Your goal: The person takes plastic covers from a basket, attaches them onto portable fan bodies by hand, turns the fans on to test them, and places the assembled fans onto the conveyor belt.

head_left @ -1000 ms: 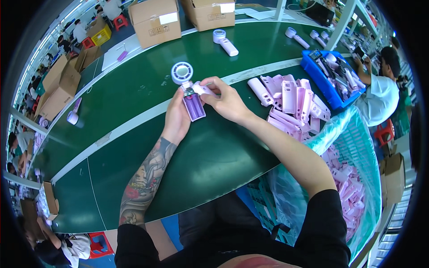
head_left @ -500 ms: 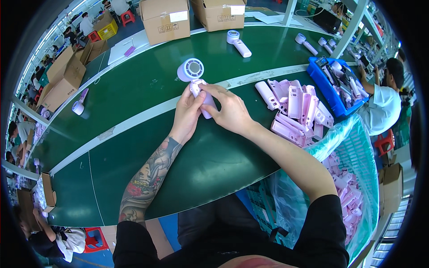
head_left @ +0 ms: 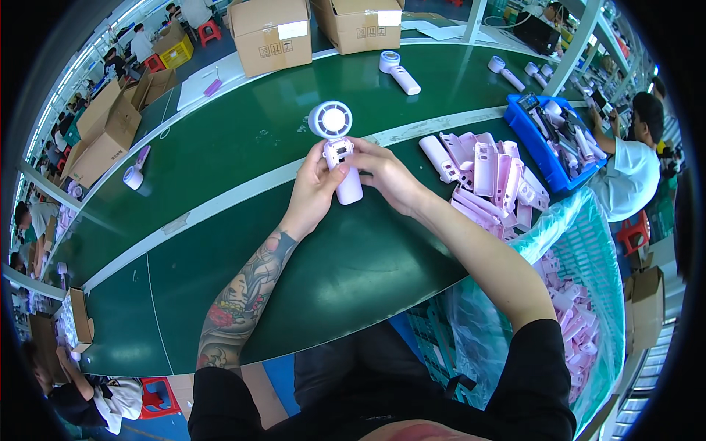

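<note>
Between my hands, above the green work surface (head_left: 346, 257), is a lilac handheld fan (head_left: 350, 191) with a round head facing up and a bright white centre. Its upper handle shows dark openings and inner parts. My left hand (head_left: 311, 195) is closed round the handle from the left, its thumb across the front. My right hand (head_left: 391, 178) grips the handle's upper right side with curled fingers; some fingertips are hidden behind the fan. To the right of my hands lies a pile of pale pink handle shells (head_left: 485, 173).
A blue bin (head_left: 532, 153) of mixed parts stands beyond the shells. By my right arm is a green basket (head_left: 604, 257) lined with plastic, full of pink pieces. More fans (head_left: 403, 78) lie across the green belt (head_left: 235, 117); cartons (head_left: 273, 37) stand behind. A co-worker (head_left: 625, 169) sits right.
The fan has moved slightly right and turned more upright, its opened front now facing me. My right hand has shifted from over the handle to its right side.
</note>
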{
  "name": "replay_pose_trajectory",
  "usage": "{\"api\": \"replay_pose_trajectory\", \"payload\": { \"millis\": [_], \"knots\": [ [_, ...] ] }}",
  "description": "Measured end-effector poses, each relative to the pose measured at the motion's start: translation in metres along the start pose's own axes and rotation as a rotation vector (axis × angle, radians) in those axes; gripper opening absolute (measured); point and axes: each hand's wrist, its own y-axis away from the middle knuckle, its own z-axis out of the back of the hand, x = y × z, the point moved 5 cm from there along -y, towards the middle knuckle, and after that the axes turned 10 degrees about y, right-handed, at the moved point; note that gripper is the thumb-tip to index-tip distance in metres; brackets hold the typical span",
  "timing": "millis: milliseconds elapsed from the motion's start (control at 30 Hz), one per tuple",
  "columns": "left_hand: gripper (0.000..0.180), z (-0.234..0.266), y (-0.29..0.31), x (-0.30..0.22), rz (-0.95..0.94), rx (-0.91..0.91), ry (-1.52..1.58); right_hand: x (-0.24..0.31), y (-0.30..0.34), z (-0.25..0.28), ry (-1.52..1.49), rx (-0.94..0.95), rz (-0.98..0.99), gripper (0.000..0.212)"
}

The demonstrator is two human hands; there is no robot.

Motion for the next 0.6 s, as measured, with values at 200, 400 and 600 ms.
{"api": "replay_pose_trajectory", "payload": {
  "millis": [200, 400, 600],
  "knots": [
    [0.056, -0.005, 0.004, 0.007, -0.027, 0.016, -0.115, -0.004, 0.004, 0.007, -0.123, -0.017, -0.104, 0.040],
    [0.056, -0.011, 0.007, 0.005, -0.021, 0.021, -0.195, -0.009, 0.001, 0.007, -0.153, -0.091, -0.139, 0.035],
    [0.054, -0.014, 0.008, -0.001, -0.046, -0.010, -0.245, -0.005, 0.001, 0.008, -0.027, -0.100, -0.090, 0.040]
  ]
}}
